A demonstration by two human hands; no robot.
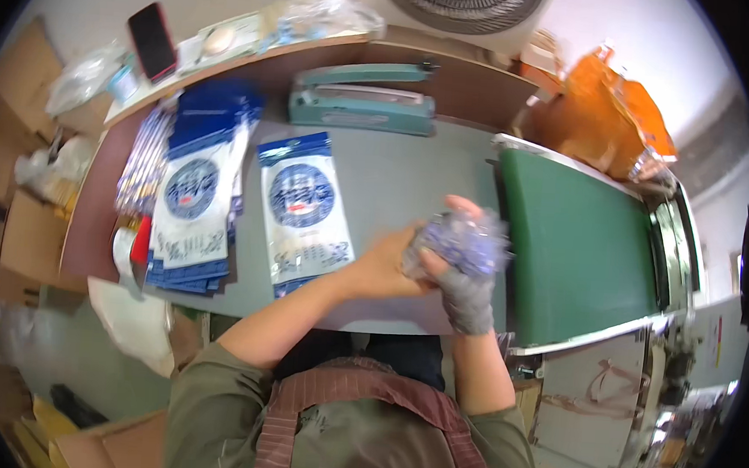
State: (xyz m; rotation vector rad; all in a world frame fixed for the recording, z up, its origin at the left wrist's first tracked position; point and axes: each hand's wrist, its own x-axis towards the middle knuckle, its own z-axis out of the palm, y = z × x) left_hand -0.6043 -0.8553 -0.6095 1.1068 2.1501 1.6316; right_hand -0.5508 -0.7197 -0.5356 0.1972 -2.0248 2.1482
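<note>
A bunch of clear, crinkly plastic with purple-blue parts (468, 240) is held between my two hands, over the right side of the grey table, near the green conveyor belt. My left hand (388, 265) is bare and closes round the bunch from the left, slightly blurred. On my right hand (467, 298) is a grey fingerless glove, and its fingers wrap the bunch from the right. What exactly lies inside the plastic cannot be made out. To the left of my hands, one flat blue-and-white pouch (303, 208) lies on the grey table (387, 166).
A stack of similar pouches (193, 189) lies farther left, beside a pile of thin packets (143, 160). At the back stands a green heat sealer (361, 104). The green conveyor belt (571, 246) borders the table's right side; an orange bag (605, 111) sits behind it. A phone (153, 42) leans on the shelf.
</note>
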